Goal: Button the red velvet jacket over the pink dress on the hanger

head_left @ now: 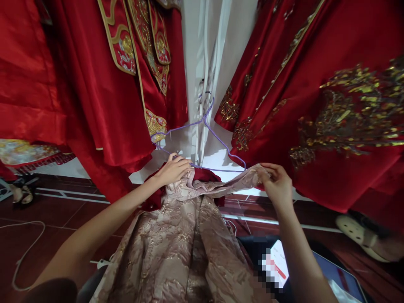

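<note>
While pinching one end of a pale waistband [236, 182] between the thumb and fingers of the right hand [278, 183], held the opposite end in the left hand [176, 169], with fingers bent over the cloth close to the lower bar of a purple hanger [204, 119]. Had the band stretched across between both hands, sagging a little in the middle, just below that bar. Could not make out any contact between the left fingertips and the hanger. Saw the rest of the brocade garment [167, 244], beige-pink with glints of gold, falling in long folds from the waistband toward the bottom of the view. Noted dark red cloth [206, 175] just behind the band. Found red satin clothes [85, 84] hanging at the left, with gold edging and embroidered panels, and a red skirt [353, 181] at the right, with gold sequins [350, 113] across it. Had a lit screen [279, 256], partly pixelated, on the near side of the right forearm [298, 248]. Glimpsed a pale clog [355, 233] on another person's foot at the far right, and a white cable [41, 244] curling over dark red tiles [74, 212] at the left.
</note>
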Tool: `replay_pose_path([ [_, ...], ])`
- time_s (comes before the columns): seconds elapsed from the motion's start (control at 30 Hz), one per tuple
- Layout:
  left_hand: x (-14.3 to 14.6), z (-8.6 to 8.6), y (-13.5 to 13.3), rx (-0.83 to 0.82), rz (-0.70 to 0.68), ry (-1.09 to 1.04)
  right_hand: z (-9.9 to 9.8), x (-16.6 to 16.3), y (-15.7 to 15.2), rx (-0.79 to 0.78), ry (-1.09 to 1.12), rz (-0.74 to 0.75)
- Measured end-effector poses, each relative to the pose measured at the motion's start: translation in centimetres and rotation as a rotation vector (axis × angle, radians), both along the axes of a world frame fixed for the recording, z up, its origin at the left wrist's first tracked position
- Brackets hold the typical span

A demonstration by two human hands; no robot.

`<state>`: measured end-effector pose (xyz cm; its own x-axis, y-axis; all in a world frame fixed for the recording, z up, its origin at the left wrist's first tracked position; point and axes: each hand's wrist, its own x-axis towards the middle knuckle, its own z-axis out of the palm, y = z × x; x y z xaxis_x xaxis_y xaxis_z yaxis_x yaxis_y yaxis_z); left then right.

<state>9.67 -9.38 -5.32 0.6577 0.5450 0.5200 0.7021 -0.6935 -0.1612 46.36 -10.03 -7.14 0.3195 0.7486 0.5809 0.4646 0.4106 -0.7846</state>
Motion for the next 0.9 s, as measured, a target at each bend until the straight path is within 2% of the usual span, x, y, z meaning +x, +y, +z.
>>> replay_pose_path([
  [0.1, -0.4, 0.3, -0.3, 0.006, -0.011, -0.005, -0.4, 0.3, 0.3, 0.019, -0.002, -0.04],
  [0.27, -0.2, 0.0, -0.1, 0.024, -0.011, -0.009, -0.5, 0.2, 0.3, 0.027, 0.024, -0.009],
  [0.37, -0.1, -0.2, 0.3, 0.043, -0.012, -0.011, 0.5, -0.4, 0.5, 0.072, 0.008, 0.012],
  [0.47, 0.3, -0.3, 0.5, 0.043, -0.017, -0.019, 2.4, -1.7, 1.2, 0.127, -0.076, 0.033],
  [0.57, 1.7, -0.3, 0.2, -0.005, -0.025, -0.064, 4.8, -3.6, 2.0, 0.177, -0.211, 0.05],
  [0.7, 5.4, -0.4, -0.5, -0.133, -0.048, -0.188, 7.2, -5.7, 2.9, 0.248, -0.339, 0.042],
  [0.8, 8.0, -0.6, -0.9, -0.208, -0.039, -0.314, 7.7, -6.3, 3.8, 0.278, -0.429, -0.002],
  [0.9, 9.1, -0.6, -1.0, -0.237, -0.043, -0.443, 7.5, -6.3, 4.7, 0.284, -0.493, -0.042],
])
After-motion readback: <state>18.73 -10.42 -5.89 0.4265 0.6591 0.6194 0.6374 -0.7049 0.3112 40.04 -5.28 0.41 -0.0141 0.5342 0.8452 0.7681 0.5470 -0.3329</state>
